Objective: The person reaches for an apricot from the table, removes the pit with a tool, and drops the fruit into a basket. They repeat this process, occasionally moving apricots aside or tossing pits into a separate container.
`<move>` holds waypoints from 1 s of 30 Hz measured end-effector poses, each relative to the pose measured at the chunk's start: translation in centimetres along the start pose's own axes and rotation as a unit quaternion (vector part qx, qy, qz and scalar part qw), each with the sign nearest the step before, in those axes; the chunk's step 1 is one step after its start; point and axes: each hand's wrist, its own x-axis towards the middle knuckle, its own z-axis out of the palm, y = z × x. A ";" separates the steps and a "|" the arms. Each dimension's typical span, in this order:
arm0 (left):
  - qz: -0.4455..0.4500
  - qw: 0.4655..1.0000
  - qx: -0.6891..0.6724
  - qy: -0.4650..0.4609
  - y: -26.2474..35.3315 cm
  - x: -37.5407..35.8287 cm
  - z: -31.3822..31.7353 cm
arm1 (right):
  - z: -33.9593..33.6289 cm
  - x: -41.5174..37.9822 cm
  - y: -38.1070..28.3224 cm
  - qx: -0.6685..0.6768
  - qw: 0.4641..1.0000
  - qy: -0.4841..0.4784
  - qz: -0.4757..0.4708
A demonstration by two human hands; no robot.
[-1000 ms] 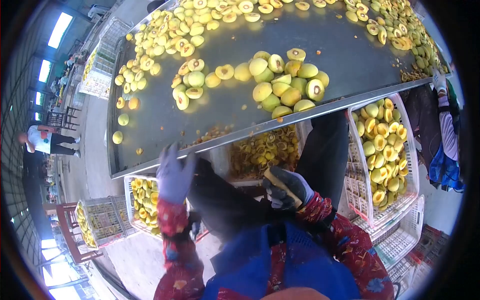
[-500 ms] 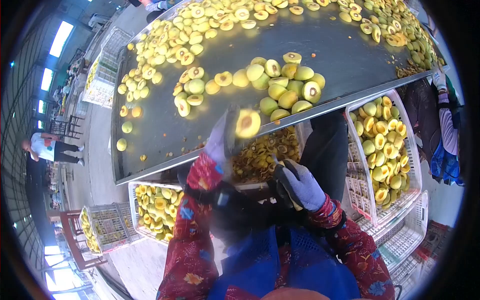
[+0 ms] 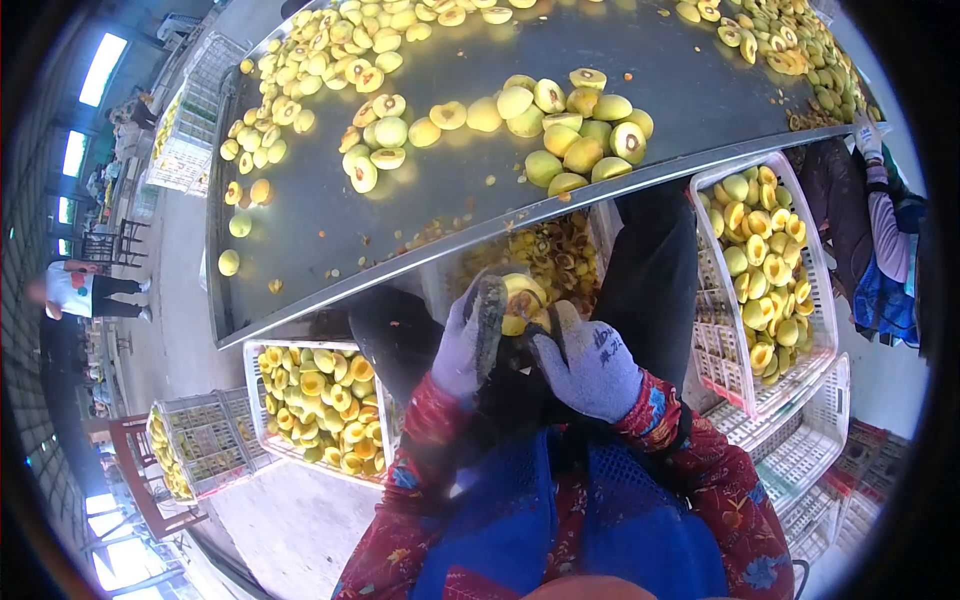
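My left hand (image 3: 470, 338), in a light purple glove with dark, dirty fingers, grips a halved yellow peach (image 3: 522, 303) above my lap. The cut side faces up, with a brown pit area at its middle. My right hand (image 3: 592, 365), in a matching glove, is closed right beside the peach half, fingertips at its edge. The slim hand tool with a light handle seen in that hand a moment ago is now mostly hidden by the fingers. Below the hands, a container holds brown pits and scraps (image 3: 555, 250).
A dark metal table (image 3: 400, 200) with a raised rim bears several piles of peach halves (image 3: 585, 135). Crates of peach halves stand at left (image 3: 385, 425) and right (image 3: 715, 350). Another worker's gloved hand (image 3: 868, 140) is at far right; a person (image 3: 75, 290) stands far left.
My left hand has drawn the peach half back from above the table edge to my lap. My right hand has risen and turned to meet it.
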 end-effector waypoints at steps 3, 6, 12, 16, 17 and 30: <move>0.034 0.997 0.060 0.036 -0.6 0.2 0.2 | 0.5 -0.2 -0.1 -0.013 0.999 -0.034 0.012; 0.056 0.985 0.114 0.114 -1.3 0.4 0.8 | 0.9 0.0 0.7 -0.057 0.990 -0.049 -0.121; 0.091 0.957 0.227 0.154 -2.7 0.6 0.7 | 1.2 -0.7 1.7 -0.068 0.976 -0.053 -0.202; 0.095 0.946 0.275 0.143 -2.6 0.5 0.9 | 3.0 -1.3 3.6 0.289 0.946 -0.145 -0.035; 0.122 0.933 0.308 0.138 -1.9 0.3 1.5 | 2.6 -1.0 3.5 0.435 0.880 -0.176 0.079; 0.250 0.671 0.643 0.273 -0.2 -3.8 -6.8 | 0.2 1.8 3.5 0.895 0.219 -0.235 0.311</move>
